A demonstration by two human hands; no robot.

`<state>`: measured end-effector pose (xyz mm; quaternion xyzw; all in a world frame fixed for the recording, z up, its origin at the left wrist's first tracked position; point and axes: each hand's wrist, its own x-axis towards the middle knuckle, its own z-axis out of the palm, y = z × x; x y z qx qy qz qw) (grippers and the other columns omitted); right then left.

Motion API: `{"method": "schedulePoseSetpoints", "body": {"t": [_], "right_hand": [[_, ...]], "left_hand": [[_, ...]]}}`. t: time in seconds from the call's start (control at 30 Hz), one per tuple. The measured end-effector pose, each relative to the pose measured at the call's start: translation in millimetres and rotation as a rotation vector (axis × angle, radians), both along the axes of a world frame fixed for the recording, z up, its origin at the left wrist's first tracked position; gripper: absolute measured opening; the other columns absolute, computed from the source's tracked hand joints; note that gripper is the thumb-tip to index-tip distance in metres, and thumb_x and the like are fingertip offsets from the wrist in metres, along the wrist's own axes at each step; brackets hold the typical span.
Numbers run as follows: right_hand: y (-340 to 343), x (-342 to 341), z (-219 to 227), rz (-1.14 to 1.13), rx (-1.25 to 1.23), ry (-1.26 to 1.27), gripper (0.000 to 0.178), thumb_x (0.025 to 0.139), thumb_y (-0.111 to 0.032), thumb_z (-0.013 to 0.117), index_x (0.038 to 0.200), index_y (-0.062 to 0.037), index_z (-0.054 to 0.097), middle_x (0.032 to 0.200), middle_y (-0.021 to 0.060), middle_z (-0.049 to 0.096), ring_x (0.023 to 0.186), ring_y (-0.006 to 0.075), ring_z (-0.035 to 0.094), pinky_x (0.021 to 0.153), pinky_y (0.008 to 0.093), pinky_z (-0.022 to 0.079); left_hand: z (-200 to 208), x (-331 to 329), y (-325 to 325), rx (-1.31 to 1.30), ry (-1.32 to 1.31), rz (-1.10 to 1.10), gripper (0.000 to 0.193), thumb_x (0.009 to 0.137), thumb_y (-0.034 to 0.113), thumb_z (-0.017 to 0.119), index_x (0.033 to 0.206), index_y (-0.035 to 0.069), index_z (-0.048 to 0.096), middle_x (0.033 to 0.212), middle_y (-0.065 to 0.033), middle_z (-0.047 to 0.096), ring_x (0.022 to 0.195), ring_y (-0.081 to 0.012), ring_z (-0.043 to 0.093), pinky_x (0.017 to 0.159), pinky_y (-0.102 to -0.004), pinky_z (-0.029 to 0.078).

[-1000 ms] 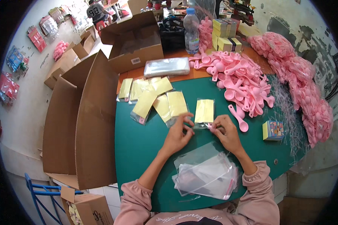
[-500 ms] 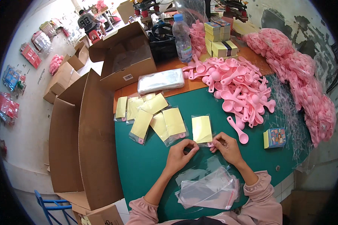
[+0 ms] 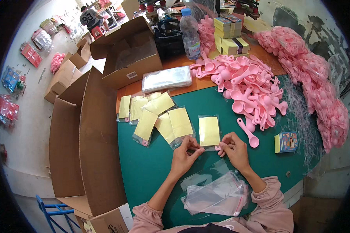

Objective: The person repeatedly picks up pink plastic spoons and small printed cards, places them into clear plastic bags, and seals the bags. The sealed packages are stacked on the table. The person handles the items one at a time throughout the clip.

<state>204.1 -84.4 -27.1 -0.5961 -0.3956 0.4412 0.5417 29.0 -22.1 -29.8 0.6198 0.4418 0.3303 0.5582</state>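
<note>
A clear plastic bag with a yellow card [image 3: 209,131] inside lies on the green table in front of me. Part of something pink shows at its lower right edge, mostly covered by fingers. My left hand [image 3: 186,154] is closed in a pinch at the bag's lower left corner. At the lower right corner, my right hand [image 3: 234,152] pinches the bag's edge between thumb and fingers. Nearer to me, between my forearms, lies a loose stack of empty clear bags [image 3: 217,194]. Several filled bags with yellow cards [image 3: 146,124] are spread to the left, some showing pink ends.
Pink spoons [image 3: 256,93] are heaped at the back right, with one single spoon [image 3: 249,133] nearer. A small card stack [image 3: 287,142] sits at right. Cardboard boxes [image 3: 101,143] border the left. Behind stand a water bottle [image 3: 189,35] and a pack of clear bags [image 3: 167,80].
My left hand has turned slightly, its fingers extending more toward the bag's lower edge. The right hand stays at the corner. The whole view has shifted slightly.
</note>
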Motion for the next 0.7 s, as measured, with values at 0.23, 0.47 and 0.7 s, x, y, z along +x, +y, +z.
{"method": "schedulePoseSetpoints", "body": {"t": [0.23, 0.47, 0.7], "right_hand": [[-1.4, -1.0, -0.1, 0.04, 0.027, -0.008, 0.027, 0.082, -0.001, 0.056, 0.109, 0.0025, 0.053, 0.073, 0.0078, 0.058, 0.059, 0.0101, 0.059, 0.048, 0.0213, 0.047], [-0.1, 39.1, 14.6, -0.124, 0.247, -0.906, 0.023, 0.076, -0.007, 0.062, 0.098, -0.0024, 0.059, 0.087, 0.0099, 0.057, 0.084, 0.0236, 0.054, 0.073, 0.0335, 0.044], [4.2, 46.0, 1.5, -0.193, 0.073, -1.303, 0.031, 0.074, -0.008, 0.063, 0.103, -0.0017, 0.056, 0.095, 0.0113, 0.054, 0.093, 0.0274, 0.05, 0.08, 0.0379, 0.041]], "left_hand": [[-5.1, -4.0, 1.9, 0.116, 0.039, -0.138, 0.027, 0.078, 0.011, 0.065, 0.104, 0.008, 0.059, 0.084, -0.0036, 0.062, 0.071, -0.0089, 0.055, 0.061, -0.0217, 0.044], [39.0, -32.3, 24.0, 0.3, 0.148, 0.069, 0.037, 0.077, 0.011, 0.065, 0.114, 0.009, 0.057, 0.1, -0.0049, 0.059, 0.08, -0.0111, 0.055, 0.063, -0.0247, 0.047], [30.0, -22.0, 0.4, 0.881, 0.576, 0.145, 0.035, 0.074, 0.012, 0.065, 0.108, 0.007, 0.054, 0.101, -0.0148, 0.053, 0.093, -0.0314, 0.053, 0.077, -0.0371, 0.044]]}}
